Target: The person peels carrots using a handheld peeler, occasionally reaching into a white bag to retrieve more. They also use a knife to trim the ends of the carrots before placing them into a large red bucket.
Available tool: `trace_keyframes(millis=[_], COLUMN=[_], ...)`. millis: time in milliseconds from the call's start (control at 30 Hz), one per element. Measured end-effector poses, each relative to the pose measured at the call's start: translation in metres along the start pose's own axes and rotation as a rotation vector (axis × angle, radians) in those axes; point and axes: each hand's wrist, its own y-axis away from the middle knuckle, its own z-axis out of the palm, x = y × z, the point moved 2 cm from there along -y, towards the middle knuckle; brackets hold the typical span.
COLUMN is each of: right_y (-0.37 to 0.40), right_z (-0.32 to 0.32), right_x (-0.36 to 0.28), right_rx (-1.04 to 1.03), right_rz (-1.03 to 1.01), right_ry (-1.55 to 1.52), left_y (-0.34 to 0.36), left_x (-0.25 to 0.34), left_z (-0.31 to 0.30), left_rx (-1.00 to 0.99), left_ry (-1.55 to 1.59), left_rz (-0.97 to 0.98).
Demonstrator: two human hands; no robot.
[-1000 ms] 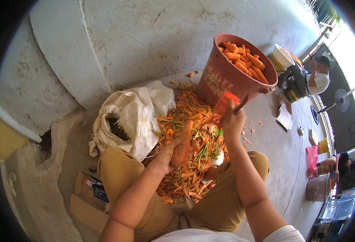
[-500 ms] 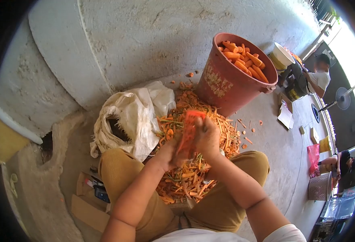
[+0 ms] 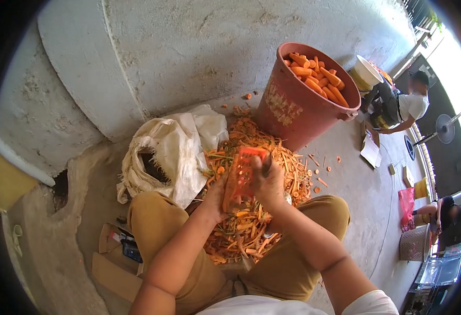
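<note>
Between my hands, above a heap of carrot peelings (image 3: 249,231), is a red-orange plastic piece full of holes (image 3: 244,167), like a grater or small basket. My left hand (image 3: 217,199) is closed around its left side and lower end. My right hand (image 3: 270,184) is closed at its right edge, fingers bent near the top. Something dark shows at the right fingers; I cannot make out whether it is a separate thing. A metal blade-like tool (image 3: 247,261) lies at the near edge of the peelings, between my knees.
A big red tub (image 3: 288,110) of peeled carrots (image 3: 317,79) stands behind the heap. A white woven sack (image 3: 175,152) lies to the left, a cardboard box (image 3: 116,273) by my left knee. Two people, a fan (image 3: 444,127) and a basket (image 3: 415,242) are at right.
The plastic piece has turned slightly so its holed face shows more clearly, and it sits a little lower. Both hands stay on it. The person at upper right has reached an arm downward.
</note>
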Motion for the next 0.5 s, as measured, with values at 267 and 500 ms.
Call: trace_keyframes(millis=[267,500], right_y=[-0.023,-0.082], right_z=[-0.012,-0.071], right_x=[0.015,0.041], right_rx=[0.226,0.469], right_rz=[-0.129,-0.043], right_ry=[0.225,0.105], left_y=[0.003,0.012], left_x=[-0.004,0.001], left_z=[0.001,0.003], left_rx=[-0.192,-0.012], left_ry=[-0.179,-0.242], left_rz=[-0.065,-0.106])
